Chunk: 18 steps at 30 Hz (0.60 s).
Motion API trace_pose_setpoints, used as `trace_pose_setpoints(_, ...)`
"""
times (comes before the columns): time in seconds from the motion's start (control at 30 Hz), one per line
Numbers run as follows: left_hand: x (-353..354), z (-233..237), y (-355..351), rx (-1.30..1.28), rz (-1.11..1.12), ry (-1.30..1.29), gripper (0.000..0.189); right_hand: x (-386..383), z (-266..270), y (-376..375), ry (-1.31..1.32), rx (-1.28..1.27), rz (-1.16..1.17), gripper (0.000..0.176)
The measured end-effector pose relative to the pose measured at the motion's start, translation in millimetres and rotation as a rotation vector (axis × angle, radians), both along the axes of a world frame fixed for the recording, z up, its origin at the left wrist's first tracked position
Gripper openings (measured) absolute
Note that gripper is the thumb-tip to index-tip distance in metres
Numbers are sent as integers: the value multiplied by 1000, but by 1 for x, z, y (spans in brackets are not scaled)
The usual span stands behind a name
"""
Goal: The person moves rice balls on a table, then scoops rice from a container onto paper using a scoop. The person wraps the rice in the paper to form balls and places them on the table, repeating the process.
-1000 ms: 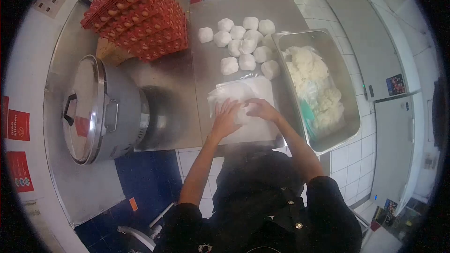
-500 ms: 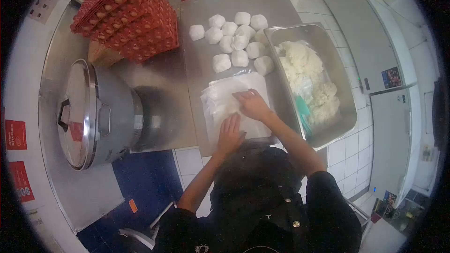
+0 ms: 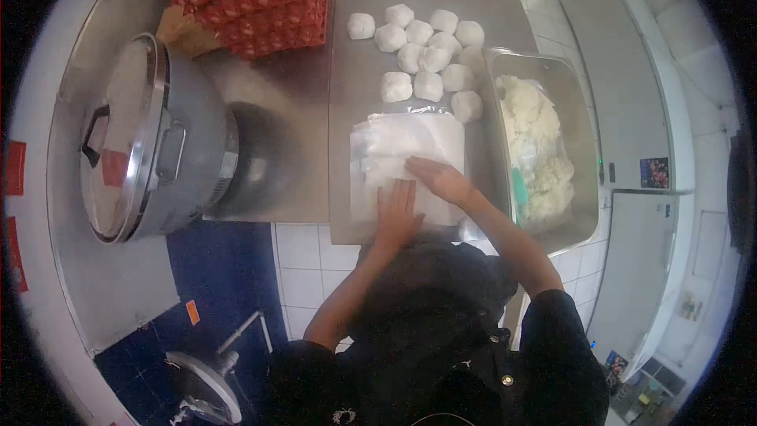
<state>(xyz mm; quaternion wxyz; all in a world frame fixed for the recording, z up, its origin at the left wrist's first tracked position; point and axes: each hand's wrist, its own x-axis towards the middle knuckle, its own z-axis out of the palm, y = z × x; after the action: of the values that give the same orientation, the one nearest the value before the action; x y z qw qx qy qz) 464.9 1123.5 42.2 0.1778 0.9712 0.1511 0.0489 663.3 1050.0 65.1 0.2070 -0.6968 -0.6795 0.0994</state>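
Note:
A stack of thin white sheets (image 3: 410, 132) lies on the steel table close to my body. My left hand (image 3: 399, 213) rests flat on the sheets with its fingers stretched forward. Beside it, my right hand (image 3: 443, 180) is laid on the stack too, its straight fingers pointing left across the sheets. A raised fold shows in the top sheets just ahead of the fingertips. Beyond the stack sit several white rounded bundles (image 3: 428, 86). To the right, a deep steel pan (image 3: 582, 181) holds white rice (image 3: 530, 114) and a green-handled utensil (image 3: 520, 187).
A large rice cooker (image 3: 189, 150) with a lid stands on the steel counter (image 3: 276, 95) at left. Behind it rise stacked red egg trays (image 3: 268, 12). A grey cabinet (image 3: 631, 87) runs along the right side. A wash basin (image 3: 206, 383) is at lower left.
The view has shifted and turned slightly. Both hands stay on the sheets; the left fingers point more straight ahead, and the right hand lies flatter with its fingers together.

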Motion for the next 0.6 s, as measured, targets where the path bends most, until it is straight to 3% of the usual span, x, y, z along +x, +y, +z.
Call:
trace_pose_setpoints(0.33,-4,9,20,-77,-75,-10,79,-31,8,-15,-64,18,-56,60)
trace_pose_setpoints(0.43,12,17,42,28,-189,-281,72,-38,10,-19,-101,-20,-106,67)
trace_pose_setpoints(0.53,19,22,62,-19,-202,-123,66,-40,0,-26,-121,-3,-160,65)
trace_pose_setpoints(0.6,11,3,73,-97,-177,-152,67,-39,-13,-38,-10,6,-252,61)
